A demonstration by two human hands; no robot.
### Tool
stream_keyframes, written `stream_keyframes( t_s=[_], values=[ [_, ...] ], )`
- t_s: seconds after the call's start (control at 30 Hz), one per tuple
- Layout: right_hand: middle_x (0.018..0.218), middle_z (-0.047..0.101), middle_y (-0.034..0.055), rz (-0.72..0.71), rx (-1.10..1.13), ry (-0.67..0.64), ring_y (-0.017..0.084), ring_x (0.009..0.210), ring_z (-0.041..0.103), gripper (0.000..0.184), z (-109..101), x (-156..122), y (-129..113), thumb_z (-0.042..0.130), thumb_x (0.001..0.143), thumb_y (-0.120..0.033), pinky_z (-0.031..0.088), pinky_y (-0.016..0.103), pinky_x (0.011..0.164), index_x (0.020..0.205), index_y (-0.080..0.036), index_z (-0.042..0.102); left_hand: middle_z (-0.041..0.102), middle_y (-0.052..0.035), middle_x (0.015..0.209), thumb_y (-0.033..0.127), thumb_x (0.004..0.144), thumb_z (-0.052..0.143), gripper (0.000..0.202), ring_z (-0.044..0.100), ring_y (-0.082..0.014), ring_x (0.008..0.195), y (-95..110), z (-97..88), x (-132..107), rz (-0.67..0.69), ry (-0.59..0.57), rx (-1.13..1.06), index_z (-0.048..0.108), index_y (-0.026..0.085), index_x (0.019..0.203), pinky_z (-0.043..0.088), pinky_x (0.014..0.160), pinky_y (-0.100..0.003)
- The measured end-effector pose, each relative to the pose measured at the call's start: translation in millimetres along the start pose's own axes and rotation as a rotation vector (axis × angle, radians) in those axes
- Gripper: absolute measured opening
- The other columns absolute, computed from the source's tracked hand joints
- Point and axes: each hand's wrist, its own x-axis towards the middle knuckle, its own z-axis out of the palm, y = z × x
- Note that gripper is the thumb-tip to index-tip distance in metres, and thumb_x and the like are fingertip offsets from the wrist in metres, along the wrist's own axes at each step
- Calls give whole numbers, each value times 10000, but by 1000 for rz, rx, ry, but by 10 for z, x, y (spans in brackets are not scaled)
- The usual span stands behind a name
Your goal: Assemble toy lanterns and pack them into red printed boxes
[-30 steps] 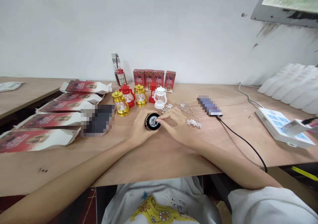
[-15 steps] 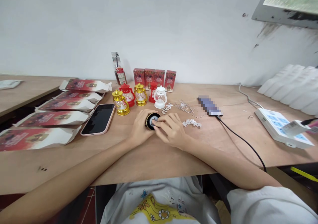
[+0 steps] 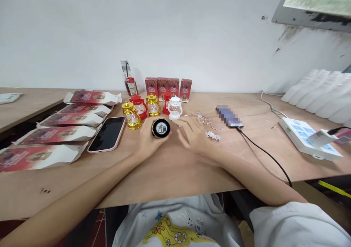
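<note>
My left hand (image 3: 148,140) is closed around a small gold-rimmed lantern (image 3: 161,128), its round black base turned up towards me. A pale disc with small parts in it shows in the middle of that base; the rest of the lantern is hidden by the hand. Just to the right, my right hand (image 3: 193,135) is slightly blurred, fingers apart, with nothing visible in it. It hovers over or beside the small round pieces (image 3: 179,125), mostly covering them. White rectangular pieces (image 3: 213,136) lie beyond its wrist, and thin bent wires (image 3: 204,120) lie behind it.
Gold, red and white lanterns (image 3: 174,108) stand behind my hands, before red boxes (image 3: 185,90) and a bottle (image 3: 131,84). Leftward lie a phone (image 3: 107,134) and flat printed cartons (image 3: 41,155). Rightward are another phone (image 3: 229,117) on a black cable, a power strip (image 3: 307,137) and stacked white pieces (image 3: 312,93).
My right hand has drawn away from the lantern's base towards the right, and its fingers have spread. The left hand with the lantern has shifted slightly left, and the base is now uncovered.
</note>
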Motion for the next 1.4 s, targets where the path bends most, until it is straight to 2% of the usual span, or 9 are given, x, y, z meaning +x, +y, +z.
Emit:
stream_keyframes(
  t_s=[0.1, 0.23, 0.33, 0.4, 0.57, 0.87, 1.03, 1.2, 1.4],
  values=[
    [949, 657, 101, 110, 100, -292, 231, 915, 567, 235, -178, 63, 352, 525, 742, -87, 414, 365, 807, 941, -144, 638, 623, -44, 1011, 320, 700, 709, 384, 588, -217, 941, -33, -18, 27, -24, 42, 43, 524, 212, 1019, 467, 848, -368],
    [770, 674, 9, 279, 441, -774, 139, 650, 600, 194, -317, 52, 763, 613, 675, -102, 425, 233, 572, 843, -193, 647, 623, -41, 1000, 321, 697, 708, 380, 590, -215, 930, -59, -31, 44, -42, 62, 47, 517, 206, 1005, 470, 834, -364],
    [641, 654, -13, 408, 464, -981, 135, 533, 578, 202, -305, 19, 878, 629, 641, -94, 386, 228, 487, 809, -201, 662, 623, -40, 1016, 316, 696, 710, 381, 590, -214, 943, -36, -38, 41, -52, 42, 41, 517, 208, 1006, 470, 845, -365],
    [632, 659, -9, 460, 409, -1024, 132, 511, 574, 174, -272, 23, 859, 589, 673, -81, 388, 233, 490, 780, -196, 663, 624, -42, 1021, 316, 696, 712, 386, 590, -215, 949, -17, -37, 35, -51, 27, 42, 518, 209, 1012, 470, 852, -367],
    [699, 690, 24, 441, 367, -892, 144, 606, 606, 100, -169, 64, 657, 625, 739, -160, 410, 236, 565, 829, -160, 668, 622, -52, 1011, 328, 700, 712, 389, 593, -218, 946, -14, -19, 19, -2, 28, 28, 521, 202, 1014, 473, 850, -366],
    [735, 684, 18, 373, 592, -706, 115, 669, 597, 114, -85, 67, 370, 599, 798, -197, 416, 231, 656, 704, -152, 645, 622, -42, 997, 302, 707, 706, 377, 588, -209, 926, 25, -21, -4, 58, -50, 37, 518, 207, 1020, 463, 832, -349],
    [670, 622, -10, 574, 1002, -353, 96, 612, 563, 198, -55, 67, 270, 634, 792, -322, 444, 239, 603, 708, -165, 547, 617, -37, 1006, 301, 715, 696, 366, 581, -209, 939, 26, -23, -15, 65, -84, 59, 516, 218, 1023, 460, 823, -345],
    [705, 660, -13, 541, 1368, -209, 97, 627, 610, 211, -28, 61, 86, 735, 702, -322, 511, 259, 638, 806, -169, 633, 616, -31, 1010, 269, 720, 680, 355, 565, -208, 950, 38, -28, -29, 97, -143, 60, 512, 221, 1029, 447, 812, -338],
    [806, 690, 15, 418, 1135, -9, 113, 744, 635, 88, -77, 54, -123, 688, 763, -229, 524, 260, 715, 838, -183, 682, 622, -32, 983, 308, 767, 657, 305, 554, -200, 911, 65, -27, -42, 177, -178, 87, 509, 213, 1016, 431, 789, -327]
  ],
)
